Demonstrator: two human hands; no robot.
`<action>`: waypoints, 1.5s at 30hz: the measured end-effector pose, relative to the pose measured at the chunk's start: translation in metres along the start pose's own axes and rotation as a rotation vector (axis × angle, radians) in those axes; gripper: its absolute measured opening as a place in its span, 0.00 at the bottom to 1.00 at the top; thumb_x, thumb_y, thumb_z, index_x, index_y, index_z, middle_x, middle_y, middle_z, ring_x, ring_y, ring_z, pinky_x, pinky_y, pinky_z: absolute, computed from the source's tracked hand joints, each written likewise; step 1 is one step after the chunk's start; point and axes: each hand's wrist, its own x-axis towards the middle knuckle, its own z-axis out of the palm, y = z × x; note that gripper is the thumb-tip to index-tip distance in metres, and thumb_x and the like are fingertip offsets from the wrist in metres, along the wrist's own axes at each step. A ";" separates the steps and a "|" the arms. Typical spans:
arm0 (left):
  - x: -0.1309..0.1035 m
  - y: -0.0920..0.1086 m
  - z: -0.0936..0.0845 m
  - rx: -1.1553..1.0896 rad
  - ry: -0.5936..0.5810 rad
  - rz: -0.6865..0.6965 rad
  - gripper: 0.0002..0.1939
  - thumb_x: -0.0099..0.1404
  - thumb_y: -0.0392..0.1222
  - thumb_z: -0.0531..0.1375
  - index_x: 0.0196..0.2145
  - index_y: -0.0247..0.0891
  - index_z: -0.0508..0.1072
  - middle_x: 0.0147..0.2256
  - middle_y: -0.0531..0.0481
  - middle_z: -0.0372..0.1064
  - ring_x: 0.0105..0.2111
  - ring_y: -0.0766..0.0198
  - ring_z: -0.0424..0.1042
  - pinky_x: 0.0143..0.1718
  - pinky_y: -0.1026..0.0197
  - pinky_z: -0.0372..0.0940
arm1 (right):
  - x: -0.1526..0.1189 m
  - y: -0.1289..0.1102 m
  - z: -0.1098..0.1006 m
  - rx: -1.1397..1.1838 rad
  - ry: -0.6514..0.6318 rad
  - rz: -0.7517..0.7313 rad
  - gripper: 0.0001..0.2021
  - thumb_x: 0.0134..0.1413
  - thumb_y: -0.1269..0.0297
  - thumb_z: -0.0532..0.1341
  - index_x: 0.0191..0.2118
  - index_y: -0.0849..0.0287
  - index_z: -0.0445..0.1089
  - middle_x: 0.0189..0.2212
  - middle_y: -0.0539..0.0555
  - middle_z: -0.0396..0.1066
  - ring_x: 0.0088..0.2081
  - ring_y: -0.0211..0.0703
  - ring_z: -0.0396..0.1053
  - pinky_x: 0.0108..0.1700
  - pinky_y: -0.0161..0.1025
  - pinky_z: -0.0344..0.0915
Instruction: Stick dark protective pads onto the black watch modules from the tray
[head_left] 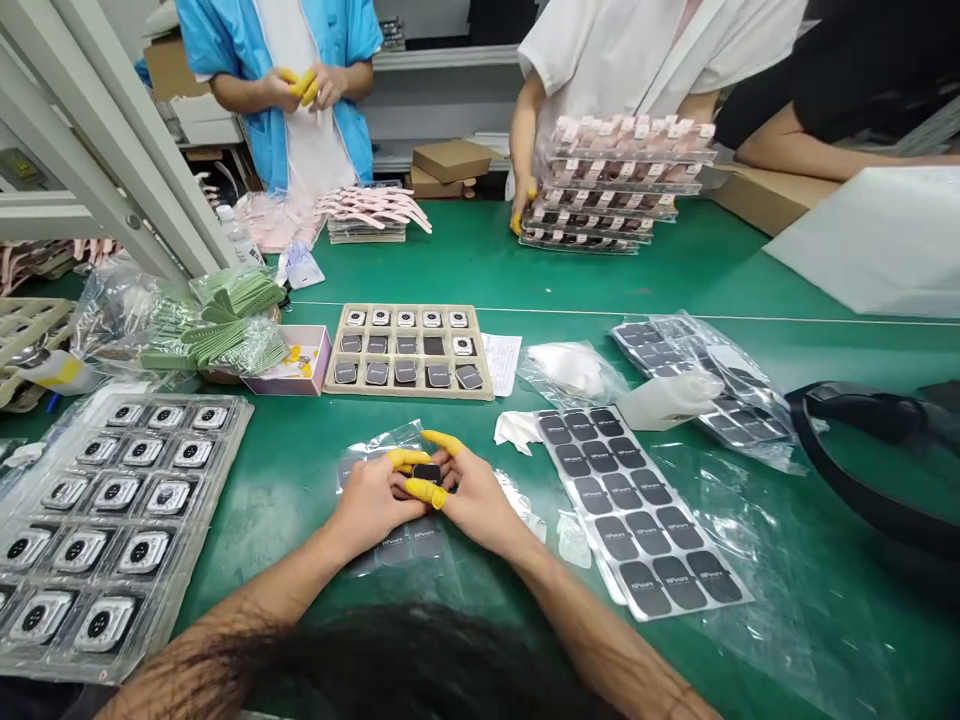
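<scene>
Between my fingers is a small watch case with a dark glossy face (427, 473). My left hand (379, 505) grips its left side and my right hand (478, 497) its right side, with yellow covers on some fingertips. Under my hands lies a clear plastic bag (397, 548) holding dark square stickers. Beyond them stands a beige tray (335, 385) with several watch cases, many topped by dark squares. A sheet of dark printed stickers (621, 492) lies to the right. The underside of the held watch case is hidden.
A clear tray of watch cases (120, 494) stands at left, beside green straps (232, 318) and a pink box (324, 365). At right are a white bottle (660, 402) and black headphones (840, 470). Across the table, one person in blue stands and another holds stacked trays (615, 185).
</scene>
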 end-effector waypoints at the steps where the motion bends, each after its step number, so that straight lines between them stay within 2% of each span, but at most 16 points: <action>1: -0.001 0.001 0.001 -0.010 -0.002 -0.015 0.26 0.50 0.37 0.74 0.50 0.42 0.83 0.30 0.53 0.84 0.36 0.51 0.86 0.41 0.54 0.80 | 0.002 0.004 0.004 0.022 0.064 0.021 0.29 0.62 0.48 0.71 0.64 0.50 0.70 0.40 0.52 0.74 0.35 0.47 0.74 0.39 0.47 0.75; 5: -0.004 0.008 -0.007 -0.284 0.043 -0.088 0.33 0.47 0.40 0.80 0.51 0.40 0.78 0.38 0.48 0.87 0.42 0.49 0.87 0.50 0.51 0.80 | 0.006 0.021 0.015 0.005 0.197 -0.036 0.18 0.74 0.50 0.55 0.63 0.46 0.70 0.35 0.52 0.75 0.30 0.49 0.74 0.36 0.50 0.75; 9: 0.006 0.022 -0.032 -0.383 0.276 0.015 0.37 0.48 0.48 0.81 0.54 0.41 0.76 0.55 0.41 0.83 0.53 0.48 0.83 0.61 0.46 0.76 | 0.004 0.034 0.024 -0.364 0.068 -0.452 0.13 0.68 0.52 0.64 0.55 0.41 0.77 0.37 0.56 0.76 0.37 0.57 0.75 0.35 0.52 0.73; 12: 0.048 0.045 -0.044 0.037 0.309 0.189 0.33 0.54 0.51 0.80 0.54 0.42 0.79 0.61 0.39 0.78 0.61 0.44 0.77 0.68 0.40 0.68 | 0.004 0.037 0.028 -0.557 -0.005 -0.593 0.10 0.68 0.58 0.65 0.51 0.41 0.79 0.37 0.56 0.76 0.38 0.56 0.73 0.33 0.49 0.71; 14: 0.094 0.065 -0.045 0.413 0.267 0.327 0.27 0.57 0.50 0.78 0.53 0.43 0.81 0.68 0.40 0.71 0.70 0.41 0.65 0.75 0.37 0.57 | 0.005 0.038 0.029 -0.575 -0.022 -0.589 0.09 0.69 0.59 0.65 0.51 0.42 0.80 0.36 0.56 0.77 0.38 0.55 0.73 0.34 0.49 0.71; 16: 0.143 0.084 -0.040 0.676 0.238 0.340 0.27 0.60 0.51 0.77 0.55 0.42 0.81 0.71 0.38 0.66 0.74 0.38 0.58 0.76 0.37 0.51 | 0.007 0.038 0.030 -0.571 -0.024 -0.581 0.09 0.68 0.57 0.67 0.51 0.44 0.81 0.36 0.56 0.77 0.38 0.55 0.73 0.34 0.48 0.71; 18: 0.183 0.098 -0.036 0.894 0.177 0.243 0.30 0.63 0.54 0.76 0.58 0.40 0.81 0.70 0.35 0.66 0.73 0.35 0.59 0.75 0.38 0.53 | 0.009 0.038 0.030 -0.588 -0.027 -0.581 0.09 0.67 0.55 0.67 0.50 0.44 0.81 0.36 0.55 0.78 0.38 0.55 0.74 0.34 0.48 0.71; 21: 0.214 0.109 -0.030 1.031 0.103 0.132 0.36 0.56 0.58 0.79 0.58 0.39 0.81 0.65 0.31 0.71 0.70 0.27 0.60 0.69 0.34 0.59 | 0.010 0.036 0.031 -0.667 -0.067 -0.544 0.10 0.68 0.53 0.66 0.50 0.44 0.82 0.37 0.55 0.80 0.40 0.55 0.75 0.35 0.48 0.72; 25: 0.232 0.120 -0.010 1.171 0.087 0.309 0.27 0.69 0.50 0.69 0.61 0.34 0.81 0.61 0.28 0.75 0.67 0.31 0.65 0.67 0.38 0.61 | 0.008 0.030 0.031 -0.740 -0.098 -0.516 0.11 0.69 0.54 0.65 0.50 0.47 0.82 0.38 0.55 0.81 0.40 0.53 0.75 0.34 0.47 0.73; 28: 0.251 0.131 0.014 1.252 -0.084 0.381 0.16 0.61 0.36 0.73 0.48 0.37 0.87 0.48 0.34 0.83 0.56 0.39 0.76 0.59 0.48 0.67 | 0.008 0.030 0.030 -0.718 -0.046 -0.554 0.11 0.69 0.54 0.64 0.50 0.46 0.82 0.36 0.53 0.81 0.38 0.52 0.75 0.33 0.46 0.72; 31: 0.263 0.136 0.033 1.263 -0.193 0.394 0.12 0.53 0.28 0.73 0.36 0.37 0.87 0.38 0.35 0.85 0.48 0.41 0.81 0.52 0.51 0.70 | 0.009 0.034 0.029 -0.666 0.013 -0.600 0.11 0.70 0.52 0.63 0.50 0.43 0.82 0.35 0.51 0.80 0.36 0.49 0.74 0.32 0.44 0.71; 35: 0.253 0.135 0.037 1.220 -0.201 0.449 0.08 0.60 0.26 0.68 0.36 0.34 0.85 0.40 0.31 0.85 0.50 0.40 0.81 0.56 0.48 0.70 | 0.009 0.029 0.026 -0.607 -0.002 -0.616 0.09 0.70 0.54 0.64 0.48 0.46 0.82 0.33 0.53 0.79 0.36 0.51 0.74 0.33 0.45 0.73; 38: 0.225 0.134 0.030 1.149 -0.108 0.453 0.10 0.69 0.26 0.61 0.41 0.30 0.83 0.46 0.27 0.83 0.55 0.40 0.79 0.60 0.47 0.68 | 0.004 0.018 0.019 -0.458 0.005 -0.625 0.09 0.73 0.58 0.61 0.51 0.45 0.80 0.35 0.53 0.78 0.38 0.50 0.75 0.37 0.46 0.76; 42: 0.144 0.107 0.016 0.959 0.108 0.426 0.16 0.81 0.36 0.50 0.54 0.32 0.76 0.54 0.31 0.78 0.59 0.44 0.77 0.63 0.45 0.68 | -0.007 0.000 -0.008 -0.248 0.371 -0.617 0.14 0.74 0.63 0.59 0.58 0.44 0.76 0.40 0.56 0.74 0.38 0.49 0.74 0.38 0.48 0.76; 43: 0.116 0.093 0.013 0.723 0.163 0.418 0.15 0.82 0.39 0.50 0.55 0.34 0.74 0.54 0.33 0.77 0.57 0.47 0.77 0.62 0.46 0.69 | -0.010 -0.004 -0.016 -0.248 0.440 -0.613 0.15 0.73 0.65 0.59 0.59 0.45 0.76 0.42 0.57 0.73 0.39 0.50 0.74 0.39 0.50 0.77; 45: 0.062 0.062 0.008 0.201 0.077 0.338 0.13 0.82 0.48 0.54 0.55 0.40 0.71 0.52 0.41 0.77 0.51 0.53 0.81 0.59 0.50 0.73 | -0.013 -0.010 -0.031 -0.283 0.423 -0.614 0.19 0.70 0.67 0.61 0.62 0.44 0.75 0.48 0.59 0.72 0.44 0.53 0.75 0.41 0.52 0.78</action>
